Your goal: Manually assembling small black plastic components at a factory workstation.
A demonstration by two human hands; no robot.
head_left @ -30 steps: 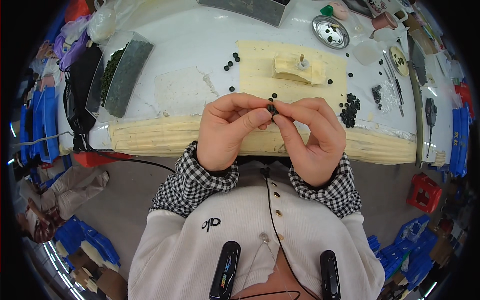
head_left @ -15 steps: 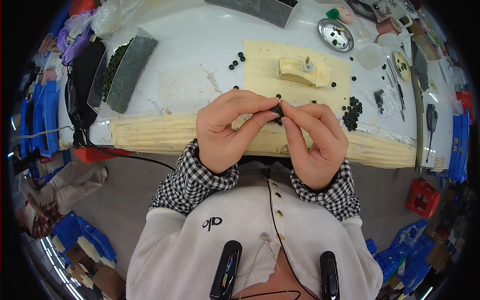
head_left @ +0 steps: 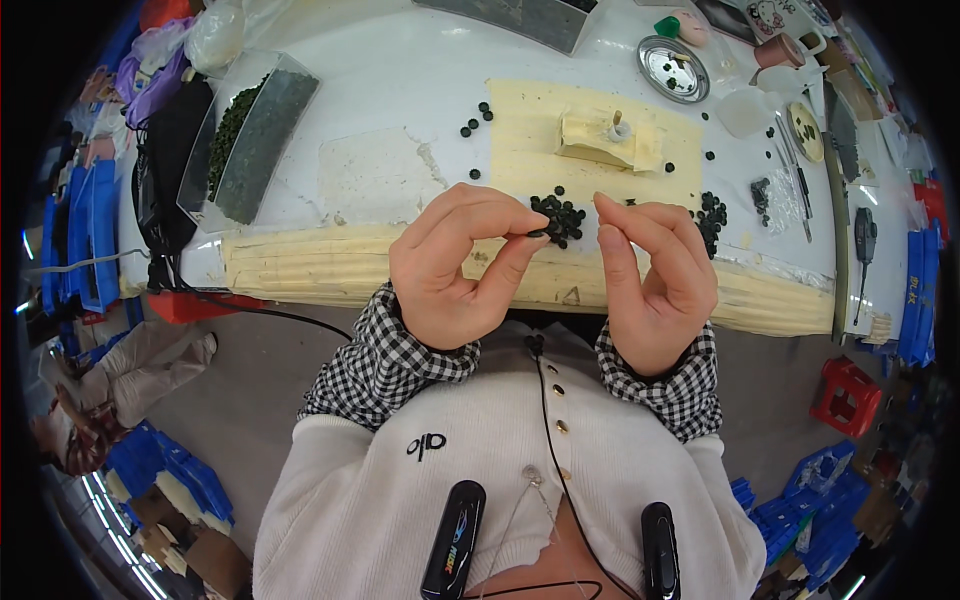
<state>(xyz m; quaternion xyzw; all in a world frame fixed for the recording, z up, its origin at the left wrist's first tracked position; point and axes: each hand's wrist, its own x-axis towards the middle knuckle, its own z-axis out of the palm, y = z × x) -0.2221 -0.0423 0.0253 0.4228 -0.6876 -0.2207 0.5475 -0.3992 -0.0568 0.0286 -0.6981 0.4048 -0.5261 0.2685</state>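
A yellowish strip [head_left: 400,262] edged the front of the white tabletop [head_left: 390,90]. On it lay a yellow sheet [head_left: 515,120], a pile of black discs [head_left: 560,218] near the front, a second pile [head_left: 711,222] farther right and some loose discs [head_left: 475,174]. A clear bin [head_left: 265,145] stood left, a grey tray [head_left: 520,18] far back, and a metal plate [head_left: 688,88], pink cup [head_left: 776,52] and thin tools [head_left: 803,190] right.

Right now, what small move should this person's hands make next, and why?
Perhaps the left hand should lower its small dark piece onto the loose heap of round black pieces: it pinches that piece close to the heap, while the right hand looks open and empty.
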